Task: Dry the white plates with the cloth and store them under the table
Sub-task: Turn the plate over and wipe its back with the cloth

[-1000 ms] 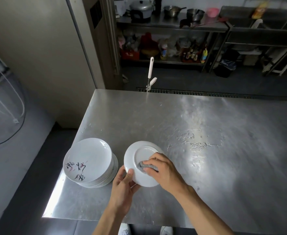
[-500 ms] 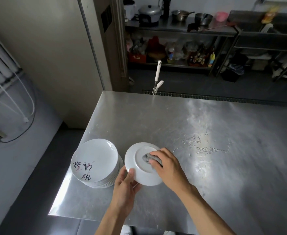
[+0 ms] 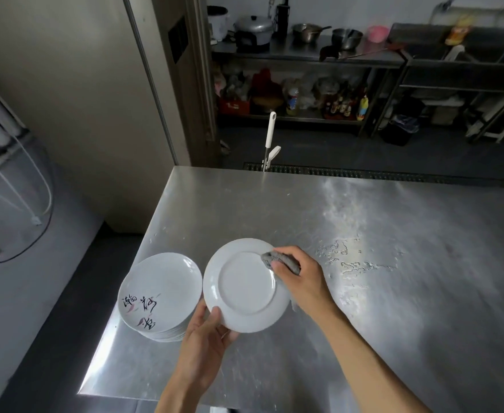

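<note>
Left hand (image 3: 204, 338) grips the upturned white plate (image 3: 244, 289) by its rim while the right hand (image 3: 300, 277) pinches the grey cloth (image 3: 280, 260) against it.

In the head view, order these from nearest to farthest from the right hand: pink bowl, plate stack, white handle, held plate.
1. held plate, beside the right hand
2. plate stack, farther left
3. white handle, past the table's far edge
4. pink bowl, back shelf
</note>
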